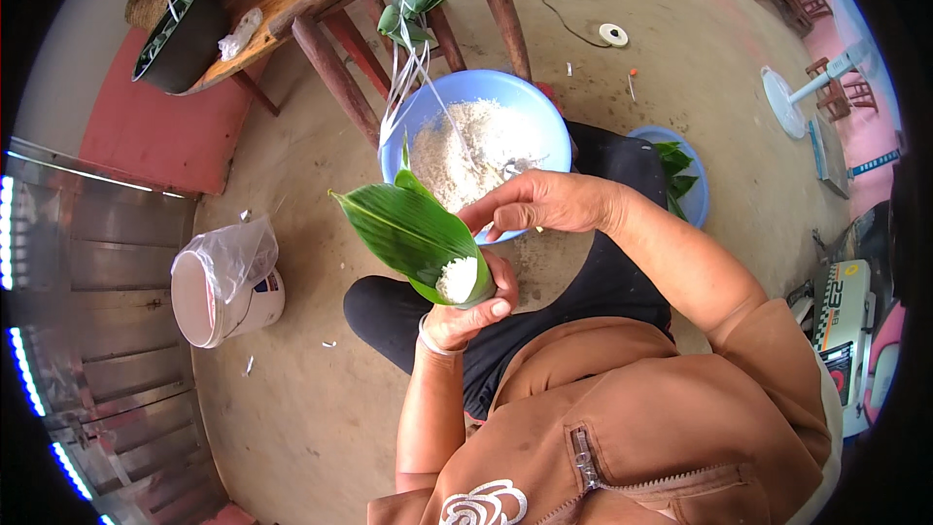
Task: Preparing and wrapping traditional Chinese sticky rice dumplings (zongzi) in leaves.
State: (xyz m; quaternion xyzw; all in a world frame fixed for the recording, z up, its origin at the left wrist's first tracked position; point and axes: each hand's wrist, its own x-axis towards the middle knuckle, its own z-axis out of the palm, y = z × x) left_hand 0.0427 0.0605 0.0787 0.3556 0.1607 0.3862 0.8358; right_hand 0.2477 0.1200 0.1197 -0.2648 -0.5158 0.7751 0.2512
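Observation:
My left hand (469, 316) is wrapped round a green leaf (408, 233) folded into a cone, its long tip pointing up and left. White rice (457, 279) fills the cone's mouth. Just beyond, my right hand (554, 202) reaches over the near rim of a blue basin (552, 117), fingers bent and apart. Its fingertips are close to the leaf's right edge; whether they touch it is unclear. Inside the basin lies loose rice (486, 136) with what looks like a metal spoon (515, 167) at its right side.
Leaf-wrapped bundles (413, 15) hang by white strings (403, 68) from a wooden chair (447, 24) above the basin. More leaves (673, 163) lie in a second blue basin (695, 199) at right. A white bucket (258, 306) with a plastic bag stands left; a fan (782, 102) is far right.

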